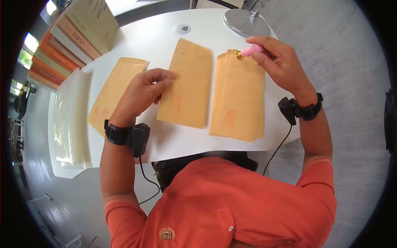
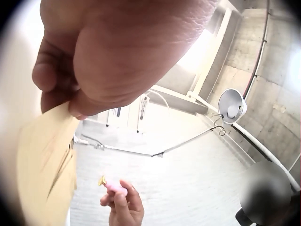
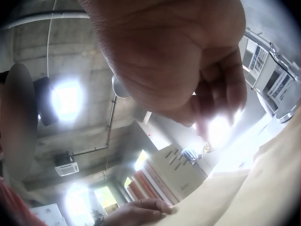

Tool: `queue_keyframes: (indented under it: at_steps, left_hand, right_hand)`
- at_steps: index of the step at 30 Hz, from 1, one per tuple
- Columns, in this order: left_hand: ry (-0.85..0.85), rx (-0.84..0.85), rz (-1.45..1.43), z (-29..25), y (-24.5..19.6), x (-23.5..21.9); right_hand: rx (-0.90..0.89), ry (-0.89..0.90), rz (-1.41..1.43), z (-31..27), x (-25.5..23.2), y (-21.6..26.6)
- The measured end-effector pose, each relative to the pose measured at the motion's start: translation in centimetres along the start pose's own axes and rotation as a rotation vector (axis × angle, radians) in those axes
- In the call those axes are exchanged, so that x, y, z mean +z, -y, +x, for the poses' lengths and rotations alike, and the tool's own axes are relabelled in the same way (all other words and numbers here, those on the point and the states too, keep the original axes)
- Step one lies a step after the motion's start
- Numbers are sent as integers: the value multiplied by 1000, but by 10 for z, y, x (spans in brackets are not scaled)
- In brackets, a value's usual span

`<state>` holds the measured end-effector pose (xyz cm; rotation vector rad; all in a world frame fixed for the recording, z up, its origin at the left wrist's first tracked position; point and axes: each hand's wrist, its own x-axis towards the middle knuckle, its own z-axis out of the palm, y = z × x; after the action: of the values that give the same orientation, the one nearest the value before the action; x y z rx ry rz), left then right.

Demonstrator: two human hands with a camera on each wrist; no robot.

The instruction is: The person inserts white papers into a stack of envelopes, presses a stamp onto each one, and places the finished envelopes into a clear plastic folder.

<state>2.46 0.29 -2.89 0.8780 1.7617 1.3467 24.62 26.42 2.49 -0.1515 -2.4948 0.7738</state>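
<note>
My left hand [image 1: 147, 89] pinches the left edge of a kraft paper envelope [image 1: 188, 82], thumb on top, over the middle of the white table. A small red mark sits near the envelope's top and a red printed block lower down. My right hand [image 1: 281, 60] grips the pink handle of a wax seal stamp [image 1: 251, 50]. The stamp's gold head is at the top edge of a stack of kraft envelopes [image 1: 237, 99] in the head view. In the left wrist view the held envelope [image 2: 42, 165] hangs from the fingertips, with the stamp [image 2: 115, 188] beyond it.
More kraft envelopes [image 1: 118, 76] lie on the left, partly behind my left forearm. A row of books [image 1: 74, 37] stands at the back left, by a clear plastic sheet [image 1: 72, 124]. A round metal lamp base [image 1: 244, 21] is at the back right. The white table [image 1: 155, 39] has a curved edge.
</note>
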Motion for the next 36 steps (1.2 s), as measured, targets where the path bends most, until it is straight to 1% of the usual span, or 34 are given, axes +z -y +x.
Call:
queue_keyframes:
  at_steps: [2, 3, 5, 6, 7, 8, 9, 10, 11, 13, 17, 19, 21, 22, 23, 25, 27, 28, 31, 34, 36]
  left_hand:
    - [41, -177, 170, -6, -2, -11]
    - [33, -181, 159, -9, -1, -13]
    - [132, -195, 291, -7, 7, -14]
    - [86, -122, 354, -4, 14, -14]
    - [84, -122, 344, -3, 17, -14]
    - [97, -83, 412, -1, 19, -14]
    - [109, -43, 480, 0, 21, -14]
    - [107, -43, 472, 0, 20, -12]
    - [93, -31, 481, -2, 19, -10]
    - [78, -24, 479, -5, 20, -10]
    - [54, 33, 408, -9, 26, -10]
    - [42, 47, 397, -11, 25, -10]
    - [43, 96, 404, -11, 26, -11]
    - [36, 87, 395, -11, 27, -10]
    - [35, 110, 416, -10, 28, -10]
    - [33, 125, 429, -10, 29, -8]
    - [27, 149, 529, -10, 29, -6]
    - [28, 148, 525, -10, 30, -6]
    - [21, 164, 515, -11, 31, -6]
    - [32, 155, 521, -12, 30, -6]
    - [-3, 178, 516, -12, 32, -4]
  right_hand:
    - [-33, 26, -17, 10, 6, 10]
    - [-34, 48, -12, 14, 9, 15]
    - [-42, 78, -8, 27, 25, 21]
    - [-40, 99, 1, 34, 35, 22]
    - [-37, 119, 9, 38, 45, 24]
    - [-37, 127, 5, 42, 55, 23]
    - [-76, 159, -79, 45, 66, 21]
    - [-115, 190, -162, 49, 75, 20]
    - [-118, 196, -164, 53, 84, 19]
    - [-188, 269, -242, 61, 97, 18]
    - [-204, 296, -269, 78, 114, 19]
    - [-178, 332, -318, 85, 120, 23]
    - [-173, 377, -339, 87, 131, 17]
    - [-158, 408, -362, 87, 135, 15]
    - [-162, 421, -361, 88, 136, 15]
    - [-135, 494, -475, 93, 132, 24]
    - [-141, 522, -483, 97, 130, 26]
    - [-147, 543, -491, 99, 129, 26]
    - [-179, 565, -498, 102, 128, 27]
    - [-159, 584, -502, 104, 128, 29]
    - [-144, 590, -483, 104, 128, 28]
